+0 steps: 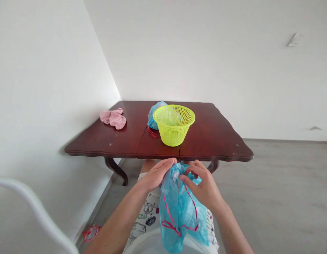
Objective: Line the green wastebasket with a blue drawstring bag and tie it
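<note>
A thin blue plastic bag (171, 208) with a loose red drawstring (195, 215) hangs in front of my lap, bunched at its upper end. My left hand (159, 173) presses around the left side of that bunched end, fingers long and close together. From the right, my right hand (202, 180) pinches the gathered plastic between thumb and curled fingers. Below the bag shows the curved edge of a white object (144, 243), whose kind I cannot make out.
On the dark wooden table (206, 134) stands a yellow-green mesh basket (174, 135). A second blue bag (153, 118) lies partly behind it. Pink cloth (114, 118) rests at the left. A red-and-white item (91, 233) is on the floor; a white curved bar (28, 201) crosses the lower left.
</note>
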A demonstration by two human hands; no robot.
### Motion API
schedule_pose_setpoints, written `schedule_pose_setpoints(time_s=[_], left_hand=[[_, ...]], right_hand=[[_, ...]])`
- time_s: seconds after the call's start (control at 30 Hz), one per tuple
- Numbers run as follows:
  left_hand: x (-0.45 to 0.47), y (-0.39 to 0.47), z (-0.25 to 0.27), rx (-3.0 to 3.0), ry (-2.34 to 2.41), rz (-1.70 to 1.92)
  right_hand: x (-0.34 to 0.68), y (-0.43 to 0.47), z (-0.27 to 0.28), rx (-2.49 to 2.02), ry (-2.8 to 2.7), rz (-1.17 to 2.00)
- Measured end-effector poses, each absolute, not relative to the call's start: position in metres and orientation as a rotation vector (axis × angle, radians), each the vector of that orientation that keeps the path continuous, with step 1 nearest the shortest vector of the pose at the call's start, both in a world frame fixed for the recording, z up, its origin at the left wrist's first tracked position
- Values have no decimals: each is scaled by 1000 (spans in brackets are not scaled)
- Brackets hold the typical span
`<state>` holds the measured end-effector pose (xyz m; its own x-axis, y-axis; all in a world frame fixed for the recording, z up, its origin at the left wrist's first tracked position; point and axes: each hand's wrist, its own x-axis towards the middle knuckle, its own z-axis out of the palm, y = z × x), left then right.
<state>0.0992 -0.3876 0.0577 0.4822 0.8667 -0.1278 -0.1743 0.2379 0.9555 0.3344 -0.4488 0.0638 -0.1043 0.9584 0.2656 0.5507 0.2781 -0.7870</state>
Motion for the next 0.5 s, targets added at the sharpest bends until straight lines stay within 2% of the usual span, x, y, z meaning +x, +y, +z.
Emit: schedule_pose_setpoints(time_s=[0.23,0.5], left_hand=[[93,-388,77,933,717,864],[45,-383,88,1090,586,797]], right_hand=[[313,-448,45,-1360,-1842,637],[372,-431,45,-1523,-1720,392]])
